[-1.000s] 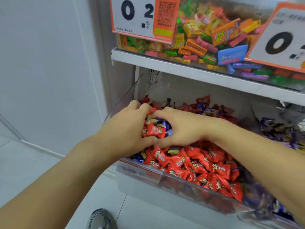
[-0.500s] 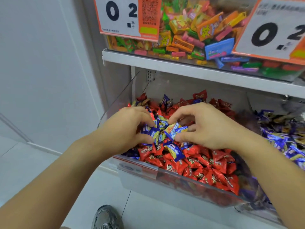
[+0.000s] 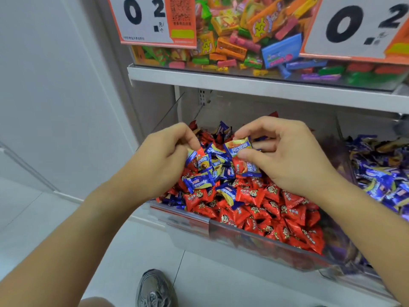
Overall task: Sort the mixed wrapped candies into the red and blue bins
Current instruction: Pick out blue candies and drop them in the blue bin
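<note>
Sorting barely started, blue candies still mixed into the red bin (image 3: 243, 234).
Your right hand (image 3: 285, 158) pinches a blue candy (image 3: 238, 146) above the red pile; your left hand (image 3: 163, 160) curls into a blue cluster (image 3: 210, 167), grip unclear. Blue bin (image 3: 380, 171) sits right of the red bin; plenty left to move.
</note>
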`<state>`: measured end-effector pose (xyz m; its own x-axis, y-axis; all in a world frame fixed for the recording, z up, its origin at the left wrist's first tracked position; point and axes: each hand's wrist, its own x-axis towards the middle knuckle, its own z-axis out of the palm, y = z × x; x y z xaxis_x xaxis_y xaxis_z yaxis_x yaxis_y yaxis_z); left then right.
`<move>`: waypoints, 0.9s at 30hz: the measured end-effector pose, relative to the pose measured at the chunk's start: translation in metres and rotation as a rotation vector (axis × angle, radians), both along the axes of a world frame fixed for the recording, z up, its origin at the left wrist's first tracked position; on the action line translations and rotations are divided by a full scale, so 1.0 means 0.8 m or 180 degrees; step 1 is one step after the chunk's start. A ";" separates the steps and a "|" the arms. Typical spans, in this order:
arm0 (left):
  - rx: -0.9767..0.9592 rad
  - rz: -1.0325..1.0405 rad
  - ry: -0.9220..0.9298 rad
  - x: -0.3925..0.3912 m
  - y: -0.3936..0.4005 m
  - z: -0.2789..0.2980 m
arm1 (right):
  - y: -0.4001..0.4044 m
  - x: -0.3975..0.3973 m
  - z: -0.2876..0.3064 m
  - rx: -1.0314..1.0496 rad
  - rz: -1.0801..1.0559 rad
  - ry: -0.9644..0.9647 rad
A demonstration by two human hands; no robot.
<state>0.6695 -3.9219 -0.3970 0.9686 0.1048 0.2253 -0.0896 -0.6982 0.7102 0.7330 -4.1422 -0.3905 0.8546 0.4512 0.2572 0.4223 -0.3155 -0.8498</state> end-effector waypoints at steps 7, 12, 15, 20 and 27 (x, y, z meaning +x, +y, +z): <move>0.1758 -0.0551 0.0717 0.000 -0.001 -0.011 | 0.000 0.001 -0.002 0.0128 -0.0336 -0.0074; 0.1136 -0.0024 0.0195 -0.003 0.005 -0.004 | 0.003 0.001 -0.004 0.0119 -0.0509 0.0858; 0.0631 0.0221 0.0309 -0.003 0.004 0.000 | 0.016 -0.008 0.007 0.1050 -0.0679 0.2087; 0.0604 0.0160 0.0346 0.009 -0.004 -0.008 | 0.032 -0.013 -0.008 0.0282 -0.0457 0.1295; 0.1300 -0.0143 0.0442 0.023 -0.015 -0.018 | 0.029 -0.011 -0.003 -0.1622 -0.0072 -0.0492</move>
<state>0.6881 -3.9337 -0.4117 0.9942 -0.0090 0.1067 -0.0496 -0.9220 0.3840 0.7245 -4.1193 -0.3927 0.8351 0.5337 0.1337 0.5187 -0.6826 -0.5149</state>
